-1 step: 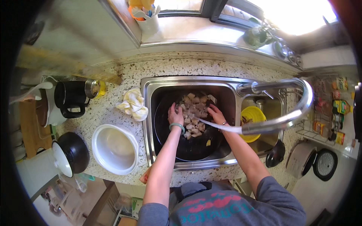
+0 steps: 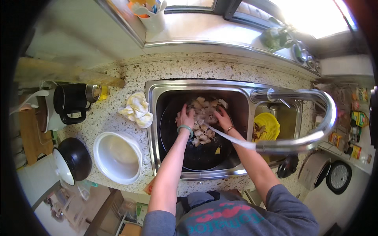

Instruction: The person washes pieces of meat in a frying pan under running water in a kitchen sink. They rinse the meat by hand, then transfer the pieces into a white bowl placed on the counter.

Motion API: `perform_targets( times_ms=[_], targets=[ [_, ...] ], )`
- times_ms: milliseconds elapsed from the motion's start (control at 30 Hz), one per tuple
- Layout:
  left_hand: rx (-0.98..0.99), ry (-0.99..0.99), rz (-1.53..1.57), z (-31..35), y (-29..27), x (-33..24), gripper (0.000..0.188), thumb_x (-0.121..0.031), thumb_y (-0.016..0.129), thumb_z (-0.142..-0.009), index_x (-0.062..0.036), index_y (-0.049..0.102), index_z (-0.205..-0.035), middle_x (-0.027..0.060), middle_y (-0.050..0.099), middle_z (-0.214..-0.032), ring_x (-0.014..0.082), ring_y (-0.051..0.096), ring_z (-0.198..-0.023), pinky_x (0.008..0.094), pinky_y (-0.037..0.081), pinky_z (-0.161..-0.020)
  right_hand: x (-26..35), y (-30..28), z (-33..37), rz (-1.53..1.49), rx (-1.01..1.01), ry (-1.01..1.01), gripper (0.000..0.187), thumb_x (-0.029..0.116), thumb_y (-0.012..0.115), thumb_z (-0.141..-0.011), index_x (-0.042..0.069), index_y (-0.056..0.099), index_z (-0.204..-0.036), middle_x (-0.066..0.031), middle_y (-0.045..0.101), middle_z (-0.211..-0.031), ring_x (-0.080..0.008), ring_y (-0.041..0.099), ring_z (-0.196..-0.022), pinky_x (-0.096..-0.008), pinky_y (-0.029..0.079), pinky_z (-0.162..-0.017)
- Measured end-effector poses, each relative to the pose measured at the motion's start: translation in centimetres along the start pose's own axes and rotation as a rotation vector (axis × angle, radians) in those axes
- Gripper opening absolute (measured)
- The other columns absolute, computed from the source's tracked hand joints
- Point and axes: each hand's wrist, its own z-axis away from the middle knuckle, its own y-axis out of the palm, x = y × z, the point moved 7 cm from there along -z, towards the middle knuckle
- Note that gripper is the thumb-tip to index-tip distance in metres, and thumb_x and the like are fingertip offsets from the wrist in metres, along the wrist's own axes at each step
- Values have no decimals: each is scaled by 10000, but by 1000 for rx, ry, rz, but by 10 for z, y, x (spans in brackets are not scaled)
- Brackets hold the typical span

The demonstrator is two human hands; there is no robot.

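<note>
In the sink (image 2: 204,82), pale chunks (image 2: 202,114) are lying in a dark pan (image 2: 199,158), between the left hand (image 2: 185,119) and the right hand (image 2: 224,119). Each hand's fingers are standing apart, touching the pile. Pan floor is showing toward the sink's near rim; a white tub (image 2: 118,157) is sitting left of the sink.

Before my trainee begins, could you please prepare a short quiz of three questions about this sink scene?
1. True or false: the yellow basket is to the right of the black pan.
2. Which hand wears the pale green bangle? A) right; B) left; C) both.
3. Fill the gap: water from the ___ runs onto the pale chunks.

Key: 1. True. 2. B, the left hand. 3. The faucet.
</note>
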Motion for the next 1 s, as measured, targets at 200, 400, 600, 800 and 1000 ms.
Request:
perform_targets(
  times_ms=[200, 400, 600, 800, 1000],
  targets=[
    [207, -115, 59, -5, 56, 11, 445, -493, 545, -846, -132, 544, -1106, 171, 591, -1048, 323, 549, -1022, 408, 433, -888, -34, 71, -36, -71, 207, -147, 539, 296, 692, -779, 70, 501, -1229, -94, 591, -1157, -167, 555, -1042, -279, 425, -898],
    [106, -39, 705, 46, 13, 9, 191, -136, 658, -805, -65, 570, -958, 71, 609, -932, 169, 575, -843, 289, 467, -748, 56, 54, 68, 307, 223, -631, 369, 95, 696, -680, 70, 585, -1031, -84, 597, -1103, -215, 537, -1070, -335, 410, -931],
    [-44, 163, 131, 56, -22, 31, 287, -89, 627, -779, -129, 599, -1062, 98, 623, -1015, 303, 564, -1016, 370, 452, -862, 41, 20, 76, 220, 172, -567, 289, 107, 677, -706, 74, 647, -991, -133, 560, -1191, -297, 497, -1153, -371, 378, -983],
    [134, -164, 272, 19, 19, 29, 530, -380, 591, -858, -153, 449, -1315, 173, 577, -1133, 301, 557, -1029, 351, 421, -901, -26, 36, -19, -79, 30, -104, 637, 373, 579, -860, 68, 360, -1374, -134, 572, -1178, -227, 540, -1077, -303, 410, -916],
    [100, -247, 615, 2, 44, 45, 415, -389, 580, -876, -62, 531, -1127, 101, 613, -1016, 206, 566, -934, 312, 446, -819, 14, 69, 14, 155, 290, -285, 600, 256, 752, -707, 29, 486, -1195, -62, 581, -1035, -145, 531, -959, -269, 423, -860]
  ],
)
